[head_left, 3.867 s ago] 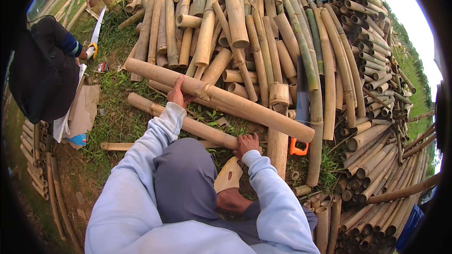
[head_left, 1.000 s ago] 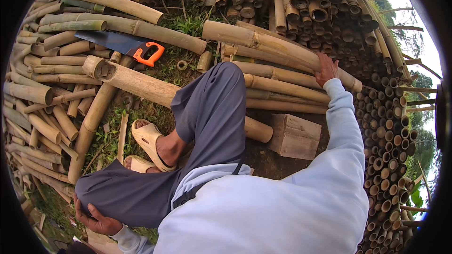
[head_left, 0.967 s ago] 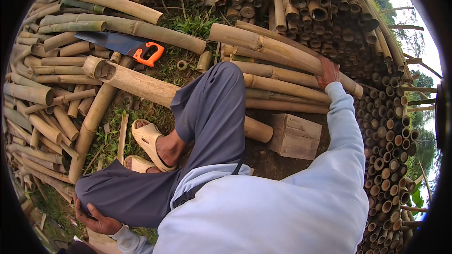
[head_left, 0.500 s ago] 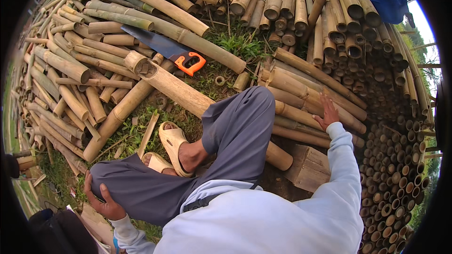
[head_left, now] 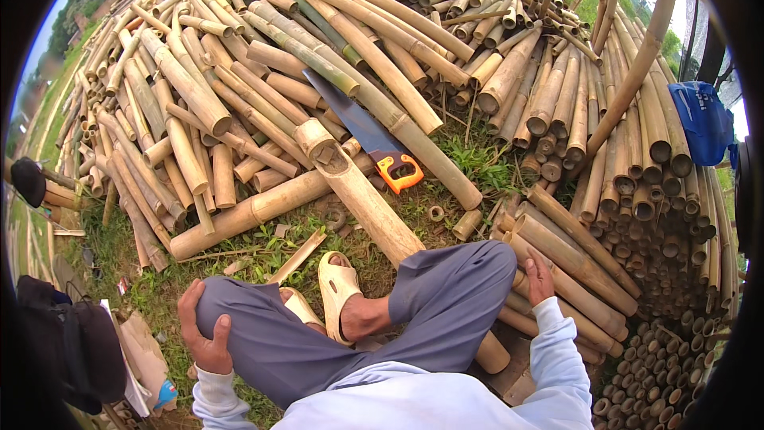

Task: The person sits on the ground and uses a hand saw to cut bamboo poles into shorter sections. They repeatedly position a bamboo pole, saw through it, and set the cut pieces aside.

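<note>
My left hand (head_left: 208, 330) rests on my left knee, thumb apart from the fingers, holding nothing. My right hand (head_left: 539, 279) is held by my right knee, fingers stretched and palm turned inward, in front of a row of bamboo poles (head_left: 567, 259); whether it touches them I cannot tell. A thick bamboo pole (head_left: 374, 203) runs from under my right leg to a notched far end, propped on another bamboo pole (head_left: 247, 219) lying across. Just right of the notch lies a handsaw (head_left: 358, 123) with a dark blade and an orange handle, apart from both hands.
Piled bamboo (head_left: 187, 103) covers the left and far ground. More stacked poles (head_left: 589, 103) stand at right, beside a slanted post (head_left: 641, 60) and a blue bag (head_left: 700, 123). A dark bag (head_left: 76, 342) and cardboard (head_left: 143, 350) lie by my left side. Short bamboo offcuts (head_left: 467, 224) lie on the grass.
The head view has tilted up and turned left, showing more of the far piles. My right hand has drawn in toward my right knee, its fingers closer together. My left hand stays on the knee.
</note>
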{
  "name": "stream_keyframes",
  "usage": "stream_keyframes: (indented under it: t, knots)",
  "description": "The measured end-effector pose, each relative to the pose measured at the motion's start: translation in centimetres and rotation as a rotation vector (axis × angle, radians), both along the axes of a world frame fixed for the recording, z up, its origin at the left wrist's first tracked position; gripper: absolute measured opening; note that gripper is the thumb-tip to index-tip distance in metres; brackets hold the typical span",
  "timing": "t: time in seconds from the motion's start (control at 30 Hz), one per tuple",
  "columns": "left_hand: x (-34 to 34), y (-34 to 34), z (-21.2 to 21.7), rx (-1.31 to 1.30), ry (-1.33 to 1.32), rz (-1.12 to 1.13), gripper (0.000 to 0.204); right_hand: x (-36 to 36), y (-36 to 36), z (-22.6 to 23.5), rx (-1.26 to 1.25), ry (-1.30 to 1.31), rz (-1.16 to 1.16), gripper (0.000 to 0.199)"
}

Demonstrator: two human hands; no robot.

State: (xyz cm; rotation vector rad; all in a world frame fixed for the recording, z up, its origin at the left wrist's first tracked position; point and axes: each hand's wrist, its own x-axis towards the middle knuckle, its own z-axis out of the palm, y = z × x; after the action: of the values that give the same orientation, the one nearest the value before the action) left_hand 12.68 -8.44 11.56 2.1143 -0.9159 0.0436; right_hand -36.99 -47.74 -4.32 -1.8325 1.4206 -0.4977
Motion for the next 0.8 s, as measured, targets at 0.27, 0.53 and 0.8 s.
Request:
stream_keyframes:
  t: [0.27,0.53,0.8]
  knots:
    - [2.8,0.0,-1.3,-0.221,0.275,0.095,0.044,13.4,-8.2,2.7,0.302,-0.099,0.152,0.056]
    - [2.1,1.1,-3.6,-0.393,0.267,0.239,0.028,24.9,-23.0,-3.1,-0.038,0.180,0.170,0.055]
    - [2.3,0.0,-2.6,-0.341,0.286,0.308,0.033,38.7,-31.1,-7.3,-0.170,0.256,0.095,0.106]
